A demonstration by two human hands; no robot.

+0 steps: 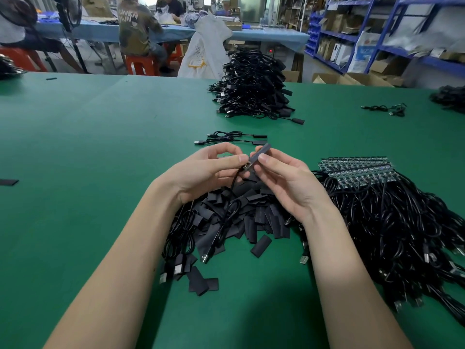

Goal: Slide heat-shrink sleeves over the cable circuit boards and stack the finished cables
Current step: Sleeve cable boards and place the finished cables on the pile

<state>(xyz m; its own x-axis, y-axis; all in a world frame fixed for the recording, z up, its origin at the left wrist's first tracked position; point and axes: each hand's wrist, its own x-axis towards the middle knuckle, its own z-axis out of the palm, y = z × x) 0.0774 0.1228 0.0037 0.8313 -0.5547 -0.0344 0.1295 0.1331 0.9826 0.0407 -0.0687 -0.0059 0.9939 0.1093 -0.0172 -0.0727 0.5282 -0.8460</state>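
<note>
2 hands meet above the sleeve pile (241,210): left hand (208,170) pinches the board (247,164), right hand (284,177) pinches the sleeve (261,152). Light, floppy tube; probably best held by its edges.

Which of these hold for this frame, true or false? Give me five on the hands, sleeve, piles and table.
1. The right hand pinches a dark sleeve. True.
2. The left hand lies flat on the table. False: it is raised and pinches the cable at its board end.
3. The loose sleeves lie heaped beneath the hands. True.
4. The bare circuit boards are lined up to the left of the hands. False: they lie to the right.
5. The table is red. False: it is green.
</note>
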